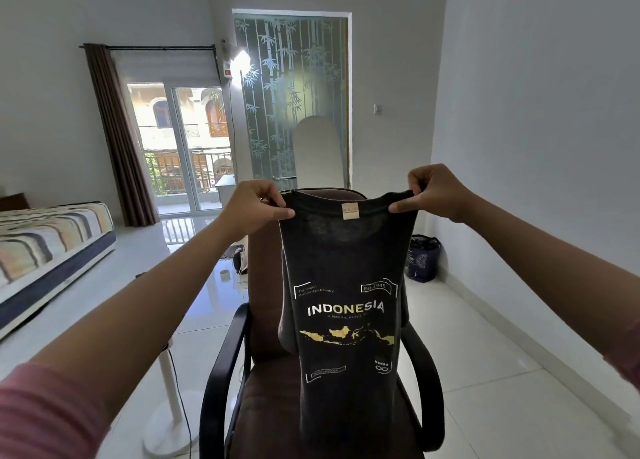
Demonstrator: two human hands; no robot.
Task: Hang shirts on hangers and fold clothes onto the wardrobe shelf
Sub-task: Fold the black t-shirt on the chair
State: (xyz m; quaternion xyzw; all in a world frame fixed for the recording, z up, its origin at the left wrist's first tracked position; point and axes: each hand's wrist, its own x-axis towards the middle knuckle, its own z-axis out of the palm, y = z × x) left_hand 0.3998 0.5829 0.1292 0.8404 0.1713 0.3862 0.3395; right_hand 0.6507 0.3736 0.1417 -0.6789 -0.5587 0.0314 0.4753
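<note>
Two hands hold one black shirt point(346, 285) up by its shoulders, so it hangs lengthwise over the chair point(263, 337), print facing the camera. The left hand point(254, 205) pinches the collar's left side between thumb and fingers; the right hand point(433, 192) pinches the other side likewise. Judging by this, the shirt is being straightened for hanging or folding; neither hanger nor wardrobe shows, so the next move calls for fetching one.
</note>
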